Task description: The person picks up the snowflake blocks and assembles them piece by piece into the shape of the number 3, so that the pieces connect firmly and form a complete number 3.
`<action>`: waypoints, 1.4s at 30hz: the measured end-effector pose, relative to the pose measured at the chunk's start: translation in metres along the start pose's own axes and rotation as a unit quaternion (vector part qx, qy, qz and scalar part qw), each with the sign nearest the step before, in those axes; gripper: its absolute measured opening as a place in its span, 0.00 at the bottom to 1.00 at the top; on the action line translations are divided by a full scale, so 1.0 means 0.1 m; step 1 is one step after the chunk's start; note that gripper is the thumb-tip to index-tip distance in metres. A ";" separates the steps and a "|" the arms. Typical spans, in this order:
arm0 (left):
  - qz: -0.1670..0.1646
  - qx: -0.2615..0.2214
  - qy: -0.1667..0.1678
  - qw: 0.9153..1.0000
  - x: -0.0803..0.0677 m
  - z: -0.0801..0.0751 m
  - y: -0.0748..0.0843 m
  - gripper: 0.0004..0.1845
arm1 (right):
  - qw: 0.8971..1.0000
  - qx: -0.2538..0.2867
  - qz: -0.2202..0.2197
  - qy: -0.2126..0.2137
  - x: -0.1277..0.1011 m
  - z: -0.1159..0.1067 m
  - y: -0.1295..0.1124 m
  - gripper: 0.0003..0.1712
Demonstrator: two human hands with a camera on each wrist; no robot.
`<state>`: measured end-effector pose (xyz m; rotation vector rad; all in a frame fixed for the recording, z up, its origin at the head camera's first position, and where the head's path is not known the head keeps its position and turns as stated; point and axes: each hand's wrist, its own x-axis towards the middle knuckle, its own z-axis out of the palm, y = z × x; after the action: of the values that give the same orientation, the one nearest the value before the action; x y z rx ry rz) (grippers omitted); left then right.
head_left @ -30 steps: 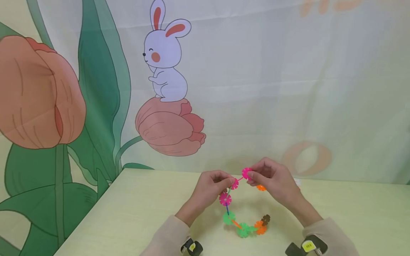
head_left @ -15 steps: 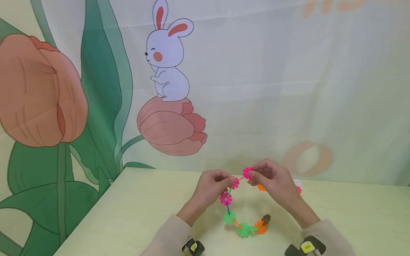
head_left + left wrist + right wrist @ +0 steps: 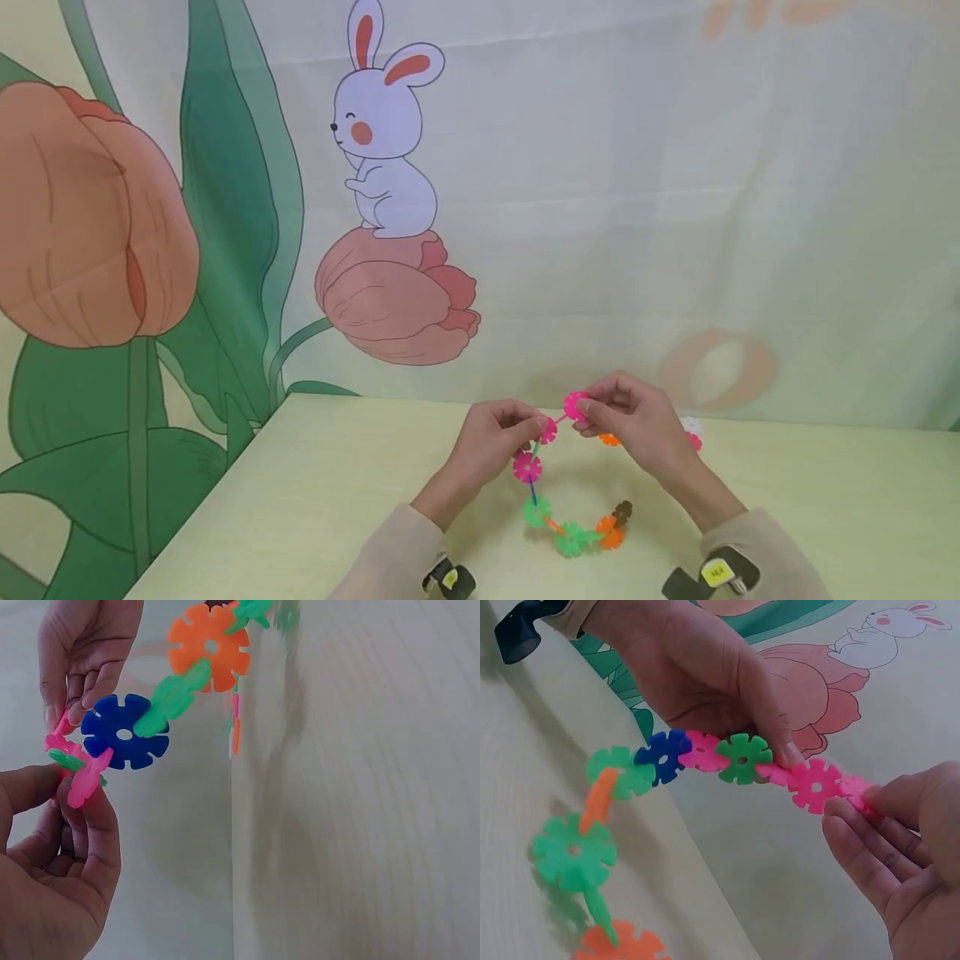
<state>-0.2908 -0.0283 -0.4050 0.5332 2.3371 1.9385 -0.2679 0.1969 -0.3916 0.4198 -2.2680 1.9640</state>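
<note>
I see the chain (image 3: 558, 492) running lengthwise between my hands: left hand (image 3: 498, 437) pinching one disc, right hand (image 3: 633, 421) pinching the end disc (image 3: 576, 406).

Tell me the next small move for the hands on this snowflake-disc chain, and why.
Probably press the pink disc pinched by the right hand further onto its pink neighbour, while the left hand steadies the chain. Both hands grip at that top joint, and the rest hangs curved toward the table.
</note>
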 end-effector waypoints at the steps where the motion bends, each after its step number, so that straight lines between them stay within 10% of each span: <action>1: 0.001 -0.003 -0.002 1.000 0.00 0.00 0.00 0.06 | 1.000 -0.001 0.001 0.000 0.00 0.00 0.00 0.14; 10: 0.002 -0.009 -0.005 1.000 0.00 0.00 0.00 0.06 | 0.998 0.026 0.054 0.005 0.01 -0.01 0.02 0.15; 42: -0.001 -0.012 -0.005 1.000 0.01 -0.01 -0.01 0.07 | 1.000 -0.013 0.004 0.021 0.01 -0.01 0.04 0.12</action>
<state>-0.2925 -0.0285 -0.4055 0.5386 2.3049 1.9549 -0.2696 0.1979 -0.3948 0.3635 -2.2703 1.9272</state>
